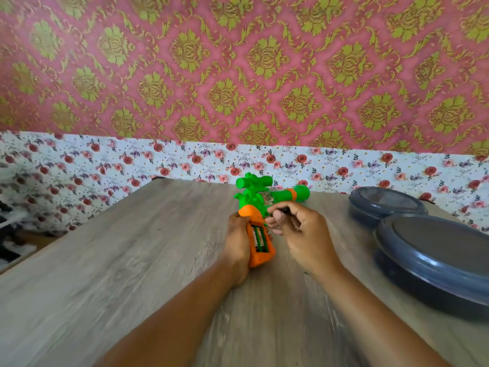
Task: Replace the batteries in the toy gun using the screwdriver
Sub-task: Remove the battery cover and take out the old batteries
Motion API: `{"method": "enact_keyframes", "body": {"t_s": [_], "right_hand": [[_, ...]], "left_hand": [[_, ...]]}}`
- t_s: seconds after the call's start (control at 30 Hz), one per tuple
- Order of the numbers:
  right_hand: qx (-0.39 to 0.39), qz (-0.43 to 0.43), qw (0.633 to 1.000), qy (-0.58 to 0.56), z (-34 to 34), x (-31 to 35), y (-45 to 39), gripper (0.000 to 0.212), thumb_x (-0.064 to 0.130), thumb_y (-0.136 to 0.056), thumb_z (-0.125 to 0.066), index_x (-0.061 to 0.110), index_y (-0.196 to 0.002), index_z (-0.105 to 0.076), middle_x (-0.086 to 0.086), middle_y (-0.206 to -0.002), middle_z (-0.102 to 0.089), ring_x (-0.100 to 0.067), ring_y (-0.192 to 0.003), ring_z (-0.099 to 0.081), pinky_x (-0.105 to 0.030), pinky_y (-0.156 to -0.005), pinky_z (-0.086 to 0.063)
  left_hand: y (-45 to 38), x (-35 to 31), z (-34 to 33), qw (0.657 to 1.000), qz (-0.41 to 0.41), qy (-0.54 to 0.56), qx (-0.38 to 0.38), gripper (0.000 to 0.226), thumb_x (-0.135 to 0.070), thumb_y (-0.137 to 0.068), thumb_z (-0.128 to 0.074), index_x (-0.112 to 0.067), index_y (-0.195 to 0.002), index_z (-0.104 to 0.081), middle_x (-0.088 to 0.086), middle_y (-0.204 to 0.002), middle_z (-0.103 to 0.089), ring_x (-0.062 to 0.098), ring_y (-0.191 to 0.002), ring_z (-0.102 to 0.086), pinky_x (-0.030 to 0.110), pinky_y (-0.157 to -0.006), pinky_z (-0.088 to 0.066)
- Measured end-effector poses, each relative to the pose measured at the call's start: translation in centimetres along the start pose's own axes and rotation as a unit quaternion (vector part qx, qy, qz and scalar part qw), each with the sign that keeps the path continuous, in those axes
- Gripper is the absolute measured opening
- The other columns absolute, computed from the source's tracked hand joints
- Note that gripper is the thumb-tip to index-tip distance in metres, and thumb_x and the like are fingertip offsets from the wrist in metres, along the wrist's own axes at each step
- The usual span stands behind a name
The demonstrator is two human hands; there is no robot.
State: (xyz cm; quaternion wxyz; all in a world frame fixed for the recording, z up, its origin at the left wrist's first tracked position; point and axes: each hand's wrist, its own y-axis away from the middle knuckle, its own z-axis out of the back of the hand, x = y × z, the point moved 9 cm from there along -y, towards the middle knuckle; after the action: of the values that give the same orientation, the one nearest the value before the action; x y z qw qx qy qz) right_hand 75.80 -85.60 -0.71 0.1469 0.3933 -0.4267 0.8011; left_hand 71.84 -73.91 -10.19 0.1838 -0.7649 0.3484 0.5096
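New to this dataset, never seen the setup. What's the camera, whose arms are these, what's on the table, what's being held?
There is no robot here: a person works with two bare hands, and the single picture comes from a wide-angle camera worn on their head, looking forward and down. The left hand grips the orange handle of a green and orange toy gun, held over a wooden table. The handle's battery compartment is uncovered, with batteries visible inside. The right hand pinches a small dark object beside the gun; it is too blurred to say whether it is the screwdriver. Two dark round containers sit on the table to the right.
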Motion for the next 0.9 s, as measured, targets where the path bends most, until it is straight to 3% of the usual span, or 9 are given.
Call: {"method": "enact_keyframes", "body": {"t_s": [0.17, 0.27, 0.33, 0.4, 0.47, 0.63, 0.8, 0.9], "right_hand": [[0.011, -0.001, 1.000, 0.021, -0.5, -0.7, 0.3, 0.014, 0.027, -0.083, -0.056, 0.024, -0.084, -0.069, 0.004, -0.076, -0.072, -0.016, -0.076, -0.069, -0.049, -0.073, -0.056], [0.011, -0.003, 1.000, 0.028, -0.7, -0.9, 0.4, 0.015, 0.028, -0.082, -0.058, 0.024, -0.088, -0.071, 0.004, -0.080, -0.072, -0.014, -0.080, -0.069, -0.046, -0.076, -0.056], [0.011, 0.000, 0.999, 0.038, -0.8, -1.1, 0.3, 0.012, 0.019, -0.083, -0.064, 0.020, -0.091, -0.073, 0.003, -0.081, -0.072, -0.010, -0.078, -0.068, -0.038, -0.077, -0.056], [0.017, 0.000, 0.998, 0.058, -1.0, -1.1, 0.3, 0.012, 0.015, -0.084, -0.065, 0.017, -0.092, -0.074, 0.005, -0.079, -0.070, 0.003, -0.070, -0.063, -0.018, -0.072, -0.051], [0.018, -0.007, 0.997, 0.069, -1.1, -1.1, 0.3, 0.013, 0.015, -0.085, -0.064, 0.017, -0.093, -0.074, 0.005, -0.078, -0.069, 0.006, -0.067, -0.060, -0.012, -0.068, -0.046], [0.003, -0.035, 0.999, 0.028, -0.8, -1.9, -0.2, 0.013, 0.015, -0.088, -0.059, 0.013, -0.087, -0.072, -0.005, -0.083, -0.072, -0.018, -0.080, -0.067, -0.038, -0.077, -0.055], [-0.011, -0.060, 0.998, 0.025, -0.8, -2.1, -1.3, 0.027, 0.017, -0.093, -0.050, 0.028, -0.071, -0.057, -0.003, -0.078, -0.067, -0.023, -0.079, -0.065, -0.042, -0.076, -0.055], [0.000, -0.097, 0.994, 0.045, -1.2, -2.1, -2.4, 0.027, 0.020, -0.095, -0.045, 0.025, -0.069, -0.052, -0.007, -0.077, -0.065, -0.027, -0.074, -0.064, -0.046, -0.076, -0.054]], "left_hand": [[0.0, -0.1, -0.5, 0.999, -0.014, -0.019, 0.025, 0.068, -0.040, -0.067, -0.041, -0.002, -0.124, -0.045, 0.020, -0.094, -0.058, 0.025, -0.068, -0.062, 0.030, -0.058, -0.050], [-0.4, -0.2, -0.5, 0.999, -0.029, -0.023, 0.039, 0.043, -0.033, -0.086, -0.039, -0.005, -0.118, -0.046, 0.017, -0.088, -0.058, 0.024, -0.068, -0.059, 0.030, -0.060, -0.048], [-0.5, -0.1, -0.2, 0.999, -0.030, -0.025, 0.034, 0.028, -0.026, -0.094, -0.034, -0.008, -0.112, -0.045, 0.015, -0.084, -0.057, 0.023, -0.067, -0.058, 0.029, -0.058, -0.047], [-0.7, 0.2, 0.1, 0.999, -0.020, -0.030, 0.028, 0.036, -0.029, -0.095, -0.033, -0.006, -0.120, -0.044, 0.019, -0.091, -0.057, 0.026, -0.074, -0.059, 0.031, -0.060, -0.049], [-0.6, 0.2, 0.1, 0.999, -0.022, -0.039, 0.028, 0.040, -0.031, -0.095, -0.033, -0.009, -0.128, -0.042, 0.022, -0.100, -0.057, 0.029, -0.081, -0.060, 0.035, -0.066, -0.051], [0.0, -0.5, -0.2, 0.997, -0.048, -0.043, 0.033, 0.029, -0.027, -0.099, -0.030, -0.013, -0.122, -0.041, 0.018, -0.099, -0.060, 0.025, -0.076, -0.061, 0.037, -0.067, -0.050], [0.3, -0.9, -0.5, 0.994, -0.074, -0.074, 0.025, 0.016, -0.024, -0.096, -0.036, -0.016, -0.105, -0.046, 0.012, -0.085, -0.062, 0.020, -0.063, -0.061, 0.032, -0.060, -0.049], [0.4, -1.1, -0.6, 0.994, -0.082, -0.070, 0.015, 0.018, -0.023, -0.097, -0.034, -0.014, -0.108, -0.045, 0.013, -0.087, -0.060, 0.018, -0.061, -0.061, 0.030, -0.057, -0.049]]}}
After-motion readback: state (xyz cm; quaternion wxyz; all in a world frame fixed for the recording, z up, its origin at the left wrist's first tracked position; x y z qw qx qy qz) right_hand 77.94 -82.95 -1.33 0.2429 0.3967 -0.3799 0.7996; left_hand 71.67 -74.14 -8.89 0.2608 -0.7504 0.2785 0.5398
